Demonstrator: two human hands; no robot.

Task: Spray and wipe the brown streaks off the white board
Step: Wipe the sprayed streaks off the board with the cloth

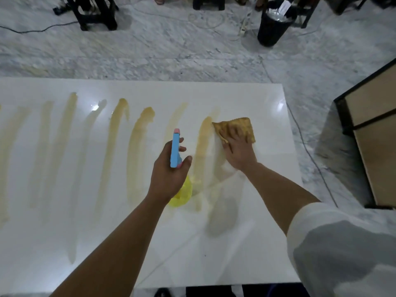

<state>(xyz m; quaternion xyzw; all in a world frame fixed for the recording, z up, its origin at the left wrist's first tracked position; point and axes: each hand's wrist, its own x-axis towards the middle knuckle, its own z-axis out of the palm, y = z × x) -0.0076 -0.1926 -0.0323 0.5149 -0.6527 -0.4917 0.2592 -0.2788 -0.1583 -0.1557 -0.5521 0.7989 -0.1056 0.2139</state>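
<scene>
A glossy white board (246,243) lies flat in front of me, marked with several long brown streaks (137,151) running front to back. My left hand (169,170) grips a spray bottle (176,147) with a blue head, pink nozzle tip and yellow body, held above the board's middle. My right hand (237,148) presses flat on a stained brown cloth (237,125) near the board's far right, just beside the rightmost streak (203,138). That streak looks smeared and paler beneath my right wrist.
Grey marble floor surrounds the board. A black bin (272,26) stands at the back right, a black stool (94,11) at the back left, with cables on the floor. A wooden cabinet (372,133) sits close to the board's right edge.
</scene>
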